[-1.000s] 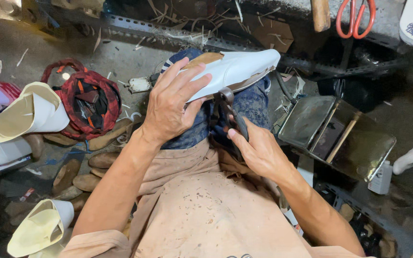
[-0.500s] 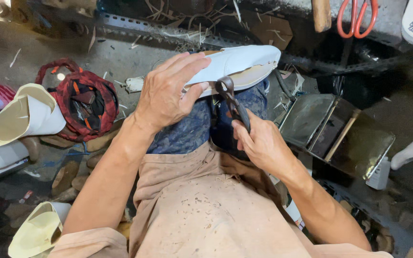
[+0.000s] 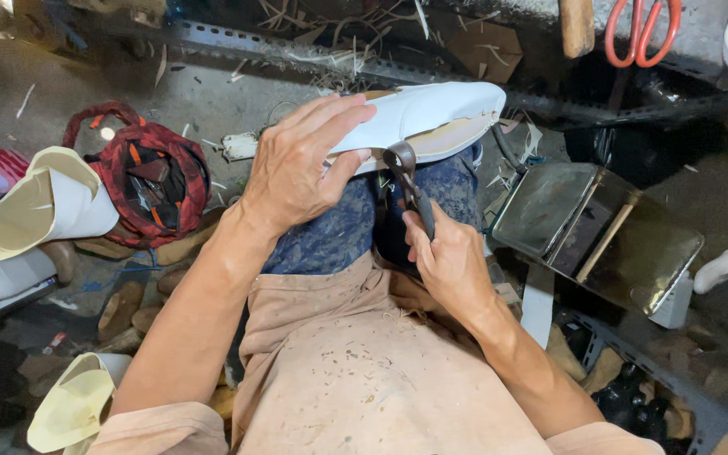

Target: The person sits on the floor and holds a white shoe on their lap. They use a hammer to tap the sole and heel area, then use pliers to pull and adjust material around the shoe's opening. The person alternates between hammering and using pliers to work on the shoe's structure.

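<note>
The right hand (image 3: 452,265) is being kept nearest the body, fingers wrapped tight around the dark handles of the pincers (image 3: 406,181). The pincers are being angled up toward 11 o'clock, and their head is being pressed against the lower edge of the shoe (image 3: 431,118); whether the nose is actually biting the white upper cannot be told. Farther out, the left hand (image 3: 301,164) is being laid over the shoe's near end, fingers spread and curled down, thumb tucked beneath, so the shoe is being pinned across the blue-clad knees (image 3: 339,232). The shoe is being held sole-side up, its toe pointing to 3 o'clock. Judged from this, the pulling of the upper over the sole edge is under way; a firm, steady tug and an unmoving left-hand grip are being called for next. At 9 o'clock a red bag (image 3: 149,173) is lying on the floor.
</note>
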